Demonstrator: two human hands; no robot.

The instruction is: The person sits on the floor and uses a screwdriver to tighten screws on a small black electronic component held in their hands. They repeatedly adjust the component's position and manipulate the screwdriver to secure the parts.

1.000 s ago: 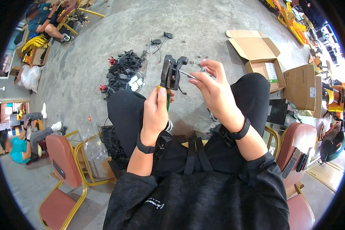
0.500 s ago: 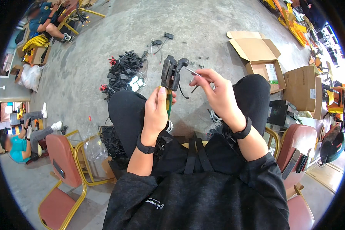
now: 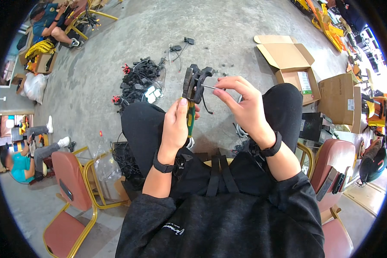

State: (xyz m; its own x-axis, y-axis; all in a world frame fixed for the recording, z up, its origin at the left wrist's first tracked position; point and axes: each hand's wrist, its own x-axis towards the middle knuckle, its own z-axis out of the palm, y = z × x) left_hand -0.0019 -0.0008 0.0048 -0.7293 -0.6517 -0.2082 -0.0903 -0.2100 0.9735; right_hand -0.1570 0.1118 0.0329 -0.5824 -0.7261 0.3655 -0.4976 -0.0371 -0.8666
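Note:
In front of my knees, my left hand is closed round a black plastic part with a ridged side and a short black cable dangling from it. A green-and-yellow handle is also in that grip, running down along the palm; its tool's head is hidden. Between thumb and fingertips, my right hand pinches a slim metal rod. The rod points left, and its far end meets the right side of the black part. Whether that end sits inside an opening is too small to tell.
A heap of black cabled parts lies on the concrete floor beyond my left knee, small loose pieces farther off. Right of my right knee are an open cardboard box and a closed carton. Chairs flank me; other people sit at left.
The rod has swung closer to level and moved left, its end now against the black part. My right fingers have closed in around it. The black part has shifted slightly right and down.

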